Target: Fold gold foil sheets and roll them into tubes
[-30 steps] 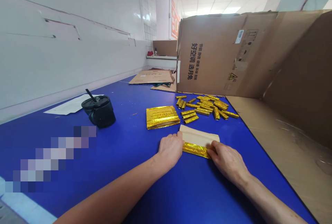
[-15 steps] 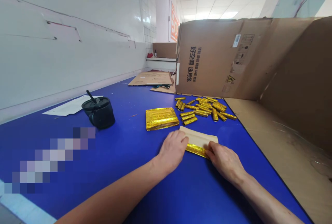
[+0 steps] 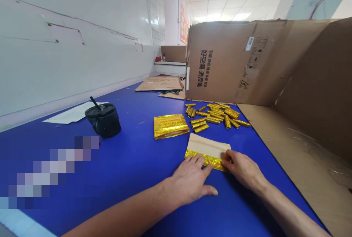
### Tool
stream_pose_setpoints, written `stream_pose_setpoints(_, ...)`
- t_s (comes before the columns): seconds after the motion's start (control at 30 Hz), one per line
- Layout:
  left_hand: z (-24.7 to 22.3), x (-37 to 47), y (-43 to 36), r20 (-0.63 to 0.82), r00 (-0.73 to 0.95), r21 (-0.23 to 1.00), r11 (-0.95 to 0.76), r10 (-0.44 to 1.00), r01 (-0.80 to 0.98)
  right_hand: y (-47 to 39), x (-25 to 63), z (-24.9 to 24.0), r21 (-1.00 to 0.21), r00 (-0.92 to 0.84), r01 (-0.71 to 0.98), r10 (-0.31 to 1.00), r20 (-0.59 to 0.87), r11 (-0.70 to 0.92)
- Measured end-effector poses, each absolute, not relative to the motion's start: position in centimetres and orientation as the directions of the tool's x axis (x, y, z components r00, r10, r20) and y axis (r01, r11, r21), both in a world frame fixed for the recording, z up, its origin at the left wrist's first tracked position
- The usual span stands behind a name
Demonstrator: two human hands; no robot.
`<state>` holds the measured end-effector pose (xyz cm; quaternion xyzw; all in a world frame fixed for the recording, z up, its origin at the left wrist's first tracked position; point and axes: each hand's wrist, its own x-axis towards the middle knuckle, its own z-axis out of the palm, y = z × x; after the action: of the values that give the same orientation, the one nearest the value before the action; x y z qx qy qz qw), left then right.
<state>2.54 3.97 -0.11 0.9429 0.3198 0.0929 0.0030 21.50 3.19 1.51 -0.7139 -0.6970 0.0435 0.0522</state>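
A sheet (image 3: pixel 207 144) with a pale inner face lies on the blue table, its near edge folded over to show a gold strip. My left hand (image 3: pixel 192 178) rests spread out, its fingertips on the gold strip and its thumb stretched over the table. At the sheet's right end, my right hand (image 3: pixel 242 167) pinches the edge between thumb and fingers. Behind and to the left lies a stack of flat gold sheets (image 3: pixel 171 125). Several small gold rolls (image 3: pixel 216 114) are scattered behind the sheet.
A dark lidded mug (image 3: pixel 106 121) stands at the left, beside white paper (image 3: pixel 71 114). A large cardboard box (image 3: pixel 222 61) rises at the back right, with more cardboard (image 3: pixel 291 145) along the right edge. Flat cardboard (image 3: pixel 159 83) lies at the far end of the blue table (image 3: pixel 137 163).
My left hand has let go of the sheet's left end, moved toward me and spread flat over the folded gold strip. My right hand stays at the right end.
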Motion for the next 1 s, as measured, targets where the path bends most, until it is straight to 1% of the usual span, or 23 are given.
stream_pose_setpoints(0.13, 0.0, 2.5, 3.8, 0.17, 0.777, 0.079, -0.795, 0.606, 0.602, 3.1, 22.6, 2.1, -0.116, 0.042, 0.992, 0.999, -0.014, -0.043)
stream_pose_setpoints(0.23, 0.0, 2.6, 3.7, 0.173, 0.78, 0.086, -0.798, 0.602, 0.597, 2.4, 22.0, 2.9, -0.036, 0.072, 0.997, 0.996, 0.046, -0.071)
stream_pose_setpoints(0.27, 0.0, 2.6, 3.7, 0.175, 0.778, 0.088, -0.797, 0.603, 0.598, 2.1, 21.5, 3.1, -0.001, 0.058, 0.998, 0.994, 0.091, -0.058)
stream_pose_setpoints(0.33, -0.1, 2.6, 3.6, 0.176, 0.774, 0.093, -0.793, 0.609, 0.602, 1.4, 20.2, 3.4, 0.028, -0.067, 0.998, 0.985, 0.161, 0.063)
stream_pose_setpoints(0.4, -0.2, 2.5, 3.7, 0.168, 0.77, 0.106, -0.788, 0.615, 0.606, 0.7, 18.9, 3.5, -0.011, -0.239, 0.97, 0.964, 0.116, 0.242)
stream_pose_setpoints(0.43, -0.1, 2.5, 3.7, 0.161, 0.771, 0.116, -0.788, 0.616, 0.605, 0.4, 18.3, 3.6, -0.033, -0.284, 0.957, 0.956, 0.077, 0.287)
stream_pose_setpoints(0.5, 0.1, 2.2, 4.0, 0.148, 0.775, 0.137, -0.789, 0.614, 0.599, -0.1, 17.6, 3.6, -0.059, -0.307, 0.95, 0.952, 0.009, 0.307)
stream_pose_setpoints(0.6, 0.8, 1.6, 4.6, 0.136, 0.787, 0.16, -0.797, 0.602, 0.582, -0.7, 17.0, 3.7, -0.043, -0.292, 0.956, 0.956, -0.043, 0.29)
stream_pose_setpoints(0.67, 1.2, 1.1, 5.2, 0.138, 0.793, 0.164, -0.804, 0.593, 0.572, -1.0, 16.7, 3.9, -0.05, -0.332, 0.943, 0.942, -0.041, 0.33)
stream_pose_setpoints(0.73, 1.6, 0.7, 5.6, 0.14, 0.793, 0.176, -0.803, 0.593, 0.57, -1.4, 16.4, 4.0, -0.088, -0.39, 0.918, 0.921, -0.021, 0.387)
stream_pose_setpoints(0.9, 2.1, 0.0, 6.5, 0.089, 0.783, 0.304, -0.765, 0.616, 0.567, -2.4, 15.7, 4.4, -0.207, -0.454, 0.87, 0.891, 0.015, 0.447)
stream_pose_setpoints(1.0, 2.1, 0.0, 7.0, 0.079, 0.734, 0.342, -0.71, 0.675, 0.616, -2.9, 14.8, 4.1, -0.236, -0.495, 0.846, 0.869, -0.018, 0.478)
